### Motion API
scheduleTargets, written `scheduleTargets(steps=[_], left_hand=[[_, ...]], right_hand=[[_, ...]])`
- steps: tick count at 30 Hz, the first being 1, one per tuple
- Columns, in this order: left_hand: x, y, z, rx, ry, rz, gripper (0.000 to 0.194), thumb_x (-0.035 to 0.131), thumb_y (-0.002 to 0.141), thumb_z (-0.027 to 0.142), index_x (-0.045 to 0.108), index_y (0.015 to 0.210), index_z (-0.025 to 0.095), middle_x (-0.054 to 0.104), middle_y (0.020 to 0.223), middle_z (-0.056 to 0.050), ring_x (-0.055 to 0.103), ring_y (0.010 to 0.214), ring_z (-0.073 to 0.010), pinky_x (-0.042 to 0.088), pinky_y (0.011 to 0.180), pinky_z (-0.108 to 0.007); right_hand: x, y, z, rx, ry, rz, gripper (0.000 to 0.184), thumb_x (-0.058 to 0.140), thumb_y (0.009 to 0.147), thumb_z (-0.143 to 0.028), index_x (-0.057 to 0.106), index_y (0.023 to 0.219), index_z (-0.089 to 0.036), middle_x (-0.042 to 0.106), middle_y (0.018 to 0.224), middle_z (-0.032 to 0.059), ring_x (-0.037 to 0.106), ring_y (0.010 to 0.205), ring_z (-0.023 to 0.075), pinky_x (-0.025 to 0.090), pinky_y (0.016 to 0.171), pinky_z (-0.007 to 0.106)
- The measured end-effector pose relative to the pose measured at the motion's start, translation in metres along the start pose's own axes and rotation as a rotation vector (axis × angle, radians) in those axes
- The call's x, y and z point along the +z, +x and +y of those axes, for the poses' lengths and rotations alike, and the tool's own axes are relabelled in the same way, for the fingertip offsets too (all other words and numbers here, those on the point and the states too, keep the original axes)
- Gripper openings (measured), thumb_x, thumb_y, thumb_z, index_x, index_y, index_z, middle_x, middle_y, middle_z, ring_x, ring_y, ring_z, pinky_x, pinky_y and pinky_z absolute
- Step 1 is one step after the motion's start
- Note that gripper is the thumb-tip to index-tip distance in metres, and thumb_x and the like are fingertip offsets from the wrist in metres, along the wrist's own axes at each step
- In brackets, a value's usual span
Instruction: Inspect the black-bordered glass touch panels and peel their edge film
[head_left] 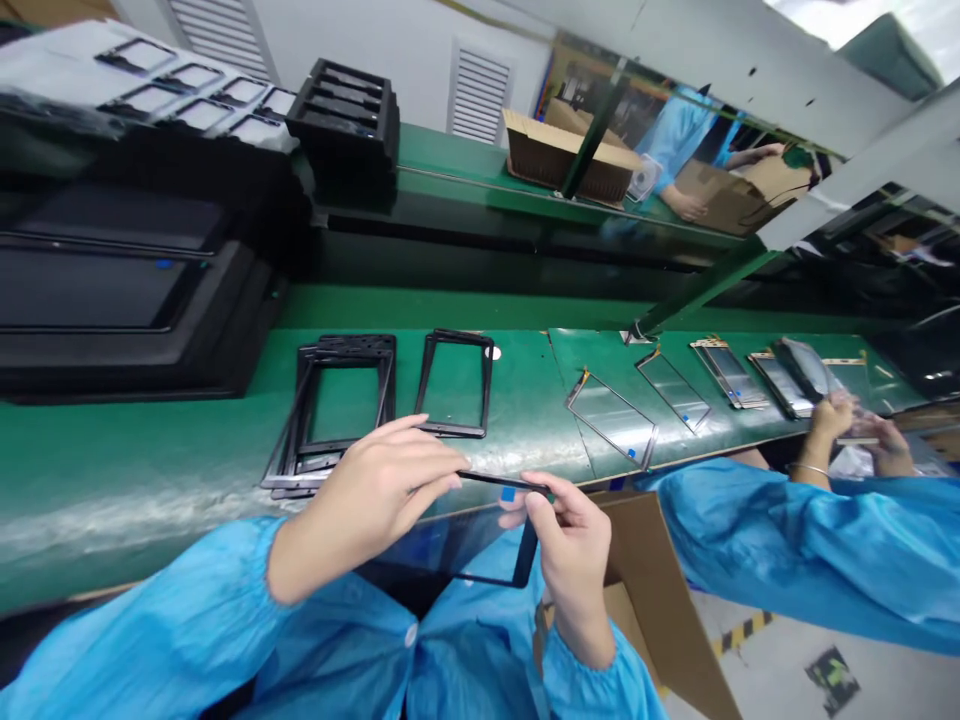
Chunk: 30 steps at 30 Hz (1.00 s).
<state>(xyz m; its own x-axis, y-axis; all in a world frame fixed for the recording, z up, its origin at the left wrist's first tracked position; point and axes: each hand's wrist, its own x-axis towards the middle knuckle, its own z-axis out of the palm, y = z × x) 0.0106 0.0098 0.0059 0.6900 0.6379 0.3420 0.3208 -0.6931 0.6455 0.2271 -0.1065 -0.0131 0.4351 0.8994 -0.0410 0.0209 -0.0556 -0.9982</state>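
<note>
Close to my body I hold a clear touch panel with a black border, tilted, with a small blue tab near its upper right corner. My right hand grips its right end, thumb on the near face and fingers behind. At the upper left edge my left hand pinches the border between thumb and fingers; its lower fingers are partly hidden. Just beyond my left hand lies a stack of black frames. A smaller set of black frames rests to its right.
Black foam trays holding panels stand at the left. Glass panels lie along the green bench to the right. A co-worker's hands handle clear film there. An open cardboard box stands below the bench edge, and a green post rises behind.
</note>
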Motion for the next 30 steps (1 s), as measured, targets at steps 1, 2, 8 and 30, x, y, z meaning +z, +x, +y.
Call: scheduleTargets(steps=[1,2,8,30], left_hand=[[0.001,0.000,0.000,-0.002,-0.012,0.002,0.024,0.063,0.105,0.029,0.087,0.110,0.030,0.087,0.107,-0.003,0.081,0.098,-0.0262,0.053,0.113,-0.048],[0.002,0.000,0.001,-0.011,-0.019,0.012,0.025,0.063,0.105,0.029,0.087,0.111,0.029,0.087,0.107,-0.003,0.081,0.097,-0.0267,0.057,0.106,-0.045],[0.007,-0.002,0.012,-0.170,-0.168,-0.140,0.036,0.059,0.107,0.034,0.078,0.137,0.032,0.086,0.115,-0.004,0.082,0.102,-0.0299,0.062,0.087,-0.036],[0.008,-0.021,0.009,-0.588,-0.613,-0.038,0.056,0.073,0.098,0.045,0.066,0.151,0.030,0.073,0.146,-0.010,0.076,0.123,-0.0322,0.064,0.098,-0.037]], right_hand=[[0.000,0.000,0.001,0.007,0.005,0.000,0.025,0.078,0.094,-0.044,0.083,0.102,-0.020,0.084,0.074,0.0073,0.083,0.061,0.0273,0.068,0.062,0.033],[0.000,0.001,0.001,0.013,0.012,-0.004,0.025,0.078,0.094,-0.044,0.084,0.103,-0.020,0.085,0.074,0.0074,0.083,0.061,0.0271,0.068,0.061,0.033],[0.007,0.009,-0.001,0.075,0.087,-0.251,0.036,0.081,0.092,-0.047,0.084,0.121,-0.025,0.085,0.077,0.0029,0.084,0.072,0.0260,0.069,0.078,0.038],[0.013,0.018,0.000,0.014,0.042,-0.186,0.037,0.066,0.102,-0.051,0.083,0.087,-0.021,0.084,0.071,0.0050,0.080,0.058,0.0232,0.064,0.060,0.031]])
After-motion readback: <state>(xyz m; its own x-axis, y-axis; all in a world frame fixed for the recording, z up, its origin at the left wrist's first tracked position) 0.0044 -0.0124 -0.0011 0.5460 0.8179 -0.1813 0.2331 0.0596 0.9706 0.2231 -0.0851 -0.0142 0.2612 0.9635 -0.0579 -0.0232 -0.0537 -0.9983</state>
